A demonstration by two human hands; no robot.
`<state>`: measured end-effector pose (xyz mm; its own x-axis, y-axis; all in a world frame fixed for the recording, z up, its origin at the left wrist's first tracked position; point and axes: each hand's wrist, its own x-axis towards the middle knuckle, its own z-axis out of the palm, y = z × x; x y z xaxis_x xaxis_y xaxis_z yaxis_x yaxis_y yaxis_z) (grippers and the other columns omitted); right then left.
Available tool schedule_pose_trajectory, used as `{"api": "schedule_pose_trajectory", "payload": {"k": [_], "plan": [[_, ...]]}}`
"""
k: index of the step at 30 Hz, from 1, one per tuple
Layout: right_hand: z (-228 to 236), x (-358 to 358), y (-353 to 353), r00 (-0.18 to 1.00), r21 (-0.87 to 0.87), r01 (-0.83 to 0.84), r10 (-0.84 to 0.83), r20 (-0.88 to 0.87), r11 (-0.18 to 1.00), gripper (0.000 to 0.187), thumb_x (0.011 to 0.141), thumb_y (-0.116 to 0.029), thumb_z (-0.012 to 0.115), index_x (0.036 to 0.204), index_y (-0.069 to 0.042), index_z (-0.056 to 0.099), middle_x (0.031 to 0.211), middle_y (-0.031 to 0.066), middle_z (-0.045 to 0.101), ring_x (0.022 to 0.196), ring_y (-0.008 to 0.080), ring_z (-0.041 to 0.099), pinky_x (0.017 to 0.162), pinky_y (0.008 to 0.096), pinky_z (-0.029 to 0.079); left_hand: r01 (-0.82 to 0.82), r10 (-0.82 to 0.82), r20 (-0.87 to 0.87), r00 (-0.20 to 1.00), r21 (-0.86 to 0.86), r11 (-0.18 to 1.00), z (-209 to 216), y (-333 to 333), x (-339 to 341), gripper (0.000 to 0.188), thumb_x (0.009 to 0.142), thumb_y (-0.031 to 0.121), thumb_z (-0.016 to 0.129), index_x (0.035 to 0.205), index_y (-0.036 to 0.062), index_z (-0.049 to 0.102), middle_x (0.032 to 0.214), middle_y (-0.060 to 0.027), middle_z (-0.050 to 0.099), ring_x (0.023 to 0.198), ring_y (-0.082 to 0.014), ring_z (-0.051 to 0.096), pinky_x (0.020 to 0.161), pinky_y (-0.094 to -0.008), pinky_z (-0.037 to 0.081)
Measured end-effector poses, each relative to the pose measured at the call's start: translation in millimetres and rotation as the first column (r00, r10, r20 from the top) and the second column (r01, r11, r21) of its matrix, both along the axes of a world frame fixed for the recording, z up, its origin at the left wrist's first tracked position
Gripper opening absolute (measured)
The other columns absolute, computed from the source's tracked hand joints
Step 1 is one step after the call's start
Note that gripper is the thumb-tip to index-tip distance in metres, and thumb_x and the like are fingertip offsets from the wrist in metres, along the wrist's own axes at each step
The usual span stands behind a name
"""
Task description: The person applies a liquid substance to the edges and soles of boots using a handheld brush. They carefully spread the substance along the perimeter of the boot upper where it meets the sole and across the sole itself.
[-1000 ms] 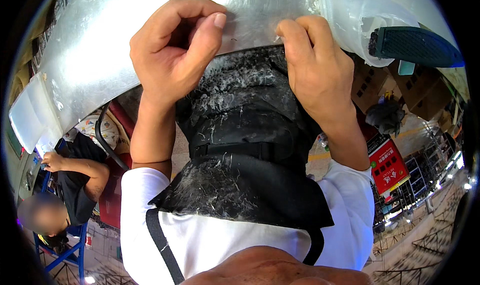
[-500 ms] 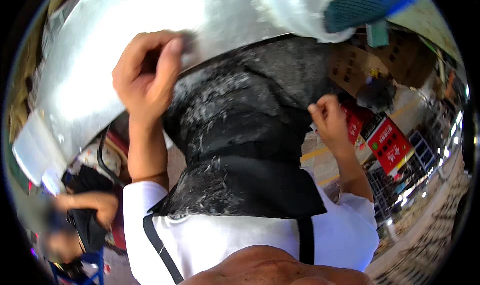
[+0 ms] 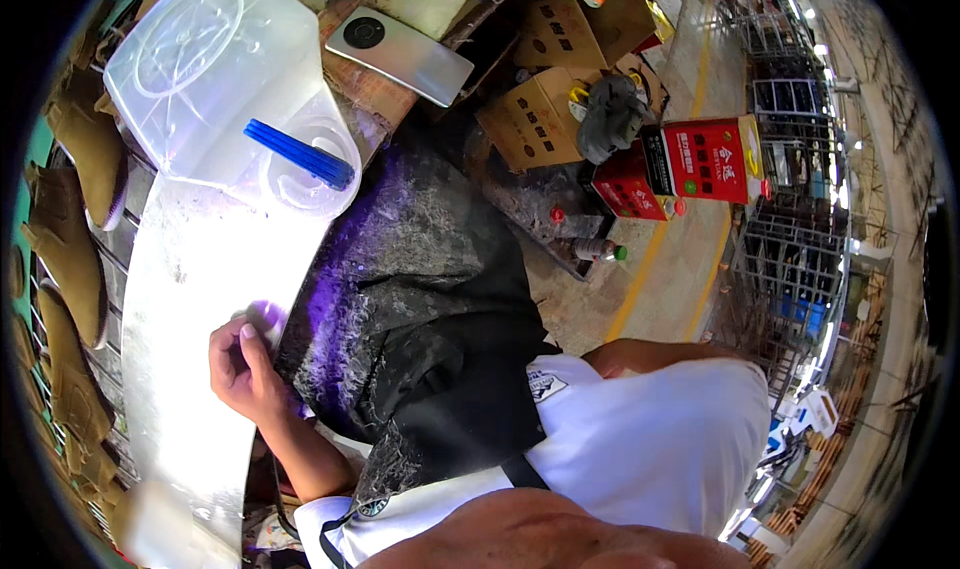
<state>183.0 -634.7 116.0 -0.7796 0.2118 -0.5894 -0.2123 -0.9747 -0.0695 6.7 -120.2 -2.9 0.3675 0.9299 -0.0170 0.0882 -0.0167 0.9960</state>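
Observation:
My left hand [image 3: 242, 369] rests at the near edge of the shiny metal worktop [image 3: 190, 289], its fingers curled in and the thumb alongside. Nothing shows in its grip. A faint purple glow lies on the metal just beyond the thumb. Farther along the worktop, a blue brush [image 3: 298, 155] lies across a round translucent tub [image 3: 335, 191], bristles unclear from here. Beside the tub stands a large translucent plastic container [image 3: 200, 149]. Of my right arm only the sleeve and part of the bare arm [image 3: 670, 356] show; the right hand is out of sight.
Tan shoes [image 3: 75, 259] line a rack along the left. A silver phone [image 3: 400, 55] lies beyond the tub, near cardboard boxes [image 3: 530, 119]. Red tins [image 3: 705, 159] and a green-capped bottle [image 3: 595, 250] are on the right. A pale blurred shape is at lower left.
The view has swung round, bringing the tub, brush and phone into clear sight. My left hand is now lower in the picture, still curled. My right hand has left the view.

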Motion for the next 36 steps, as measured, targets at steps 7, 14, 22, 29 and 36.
{"api": "schedule_pose_trajectory", "payload": {"k": [7,14,22,29,36], "plan": [[10.9,-9.8,10.3,0.998,0.055,-0.004,0.000,0.057,0.998,0.029,0.093,-0.022,0.058,0.102,0.001,0.073,0.092,0.0216,0.074,0.082,0.0346,0.073,0.071,0.0463,0.056,0.061,-0.053,-0.077,0.996,0.105,0.993,-5.2,1.8,-2.1,0.007,0.099,0.000,0.062,0.098,-0.0036,0.068,0.091,-0.0073,0.070,0.074,-0.0088,0.060,0.069,-0.0218,0.048],[4.4,21.6,32.8,0.993,0.108,-0.101,0.094,0.074,0.989,0.028,0.093,-0.021,0.058,0.101,0.002,0.073,0.090,0.0215,0.073,0.080,0.0337,0.073,0.070,0.0451,0.057,0.072,-0.055,-0.152,0.987,0.107,0.992,-5.2,2.4,-4.2,0.008,0.100,0.002,0.061,0.101,-0.0043,0.067,0.094,-0.0099,0.072,0.082,-0.0137,0.066,0.074,-0.0251,0.052],[-36.3,66.3,67.7,0.947,0.171,-0.311,0.290,0.137,0.935,0.027,0.094,-0.020,0.058,0.099,0.002,0.073,0.088,0.0213,0.073,0.078,0.0327,0.073,0.069,0.0438,0.057,0.055,0.004,-0.242,0.970,0.236,0.970,-1.1,5.4,-5.7,0.006,0.095,0.002,0.066,0.096,-0.0016,0.071,0.084,-0.0071,0.069,0.073,-0.0112,0.061,0.066,-0.0255,0.049],[-79.7,114.3,118.4,0.726,0.100,-0.662,0.602,0.333,0.743,0.027,0.094,-0.019,0.058,0.099,0.003,0.073,0.086,0.0212,0.073,0.076,0.0319,0.074,0.067,0.0427,0.058,0.187,-0.070,-0.270,0.960,0.438,0.879,8.0,14.4,-8.6,0.008,0.087,0.010,0.071,0.092,0.0038,0.069,0.081,-0.0128,0.066,0.070,-0.0305,0.066,0.066,-0.0392,0.053],[-123.5,138.4,179.9,0.409,0.256,-0.912,0.696,0.590,0.320,0.026,0.094,-0.018,0.058,0.098,0.003,0.073,0.084,0.0210,0.073,0.074,0.0310,0.074,0.066,0.0416,0.058,0.189,-0.055,-0.309,0.949,0.420,0.888,20.7,8.8,-12.0,0.010,0.089,0.012,0.072,0.096,0.0059,0.072,0.082,-0.0104,0.067,0.072,-0.0274,0.067,0.065,-0.0368,0.053]]}}
